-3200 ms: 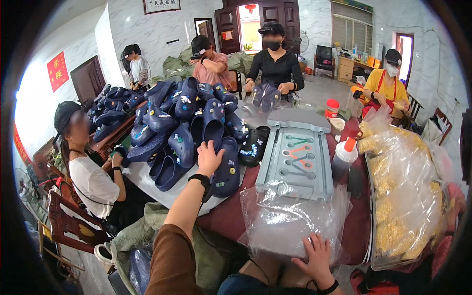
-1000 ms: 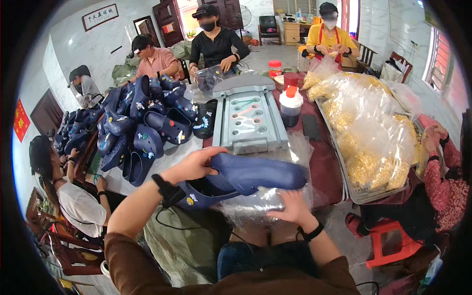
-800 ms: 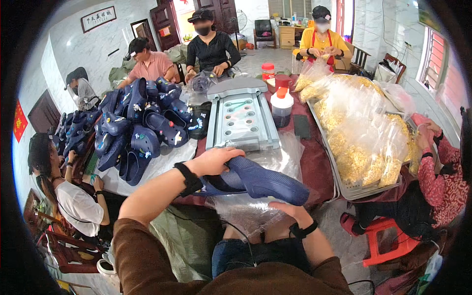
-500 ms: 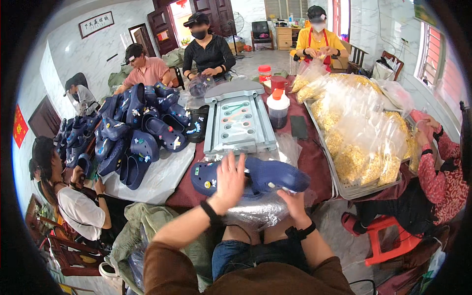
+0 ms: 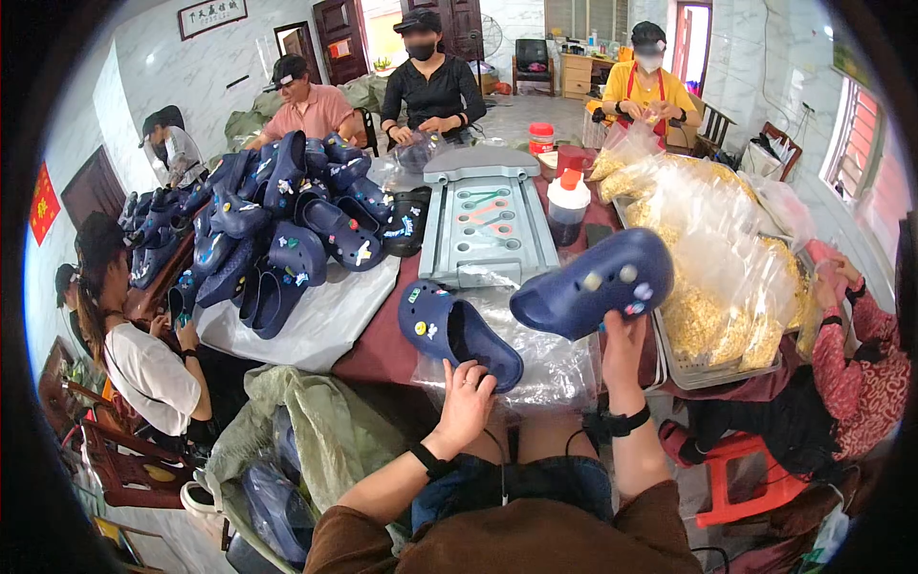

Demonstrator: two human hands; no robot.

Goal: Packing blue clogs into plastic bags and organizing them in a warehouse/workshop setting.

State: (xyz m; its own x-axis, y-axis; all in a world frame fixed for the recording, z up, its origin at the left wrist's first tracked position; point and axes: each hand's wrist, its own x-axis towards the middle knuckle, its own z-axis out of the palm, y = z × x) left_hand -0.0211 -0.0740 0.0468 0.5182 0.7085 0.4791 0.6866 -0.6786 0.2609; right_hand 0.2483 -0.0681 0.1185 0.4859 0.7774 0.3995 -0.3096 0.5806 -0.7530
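My right hand (image 5: 622, 346) holds a navy clog (image 5: 595, 284) up off the table by its heel end, toe pointing left; small charms dot its upper. A second navy clog (image 5: 459, 332) lies on clear plastic sheeting (image 5: 550, 368) at the near table edge. My left hand (image 5: 467, 400) grips its heel end with the fingers over the rim. Both wrists wear black bands.
A grey moulded tray (image 5: 488, 228) with coloured tools sits mid-table, a red-capped white bottle (image 5: 568, 206) beside it. A heap of navy clogs (image 5: 287, 225) fills the left side. Bags of yellow pieces (image 5: 712, 249) lie right. Several seated people surround the table.
The pair I took from the heap has been separated: one clog now lies on the plastic under my left hand, the other is raised to the right in my right hand.
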